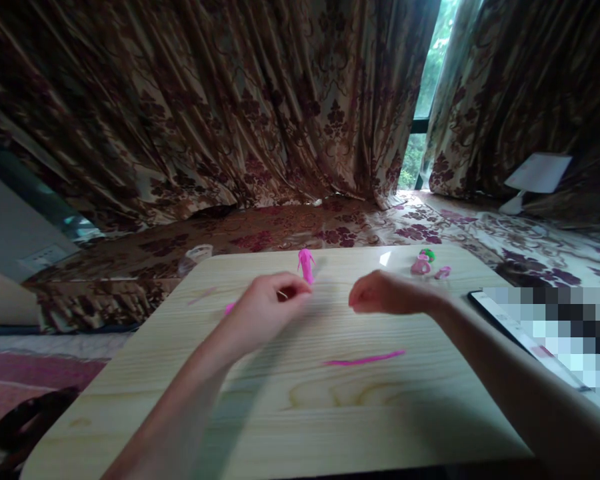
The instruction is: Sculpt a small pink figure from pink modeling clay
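A small pink modelling-clay figure (305, 261) with thin strands hanging from its top stands at the far middle of the table. My left hand (273, 303) is closed in a pinch, its fingertips in front of the figure's lower end; whether they touch it I cannot tell. To the right, my right hand (387, 293) hovers with thumb and fingers pinched together, and anything between them is hidden. A thin pink clay strip (367, 359) lies on the wood nearer to me. Part of another pink lump (229, 308) shows behind my left wrist.
Pale pink pieces (421, 265) and a green piece (428, 254) sit at the table's (300, 427) far right. A tablet-like device (510, 327), partly blurred out, is at the right edge. A clear container (199, 257) stands past the far left corner. Behind are a lamp (539, 173) and curtains (280, 100).
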{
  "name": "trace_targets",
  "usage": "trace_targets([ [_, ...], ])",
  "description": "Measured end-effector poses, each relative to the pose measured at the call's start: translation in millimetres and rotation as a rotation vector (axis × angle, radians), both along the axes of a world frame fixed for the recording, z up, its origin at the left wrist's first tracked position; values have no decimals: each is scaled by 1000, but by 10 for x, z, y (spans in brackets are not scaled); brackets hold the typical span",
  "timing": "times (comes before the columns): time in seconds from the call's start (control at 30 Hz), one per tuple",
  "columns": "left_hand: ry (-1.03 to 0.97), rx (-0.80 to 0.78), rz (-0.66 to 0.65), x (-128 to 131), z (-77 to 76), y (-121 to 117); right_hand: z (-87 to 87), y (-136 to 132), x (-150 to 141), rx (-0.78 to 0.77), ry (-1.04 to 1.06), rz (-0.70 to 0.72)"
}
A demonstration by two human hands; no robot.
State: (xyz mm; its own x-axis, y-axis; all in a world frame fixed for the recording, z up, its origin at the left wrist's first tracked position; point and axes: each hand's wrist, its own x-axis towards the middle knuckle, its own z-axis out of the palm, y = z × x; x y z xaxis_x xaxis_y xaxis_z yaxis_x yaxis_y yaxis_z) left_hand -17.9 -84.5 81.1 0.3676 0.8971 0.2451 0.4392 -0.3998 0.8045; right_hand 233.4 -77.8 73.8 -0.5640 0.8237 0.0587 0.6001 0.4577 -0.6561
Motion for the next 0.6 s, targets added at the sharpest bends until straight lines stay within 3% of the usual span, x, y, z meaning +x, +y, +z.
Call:
trace_targets([
  [0.07, 142, -27, -195, 248, -54, -279, -53, -220, 38, -85, -164, 94],
  [0.13, 288, 8, -290, 436, -158, -458, -91, -383, 21, -80, -277, 97],
  [0.3, 466, 51, -266, 557, -324, -450, -186, -469, -42, 23, -254, 60],
  [0.5, 111, -366, -242, 569, -329, -107, -290, -254, 98, -89, 97, 5],
  [0.6, -50, -473, -176, 570, -373, -30, -335, -230, 78, -133, 241, -34],
])
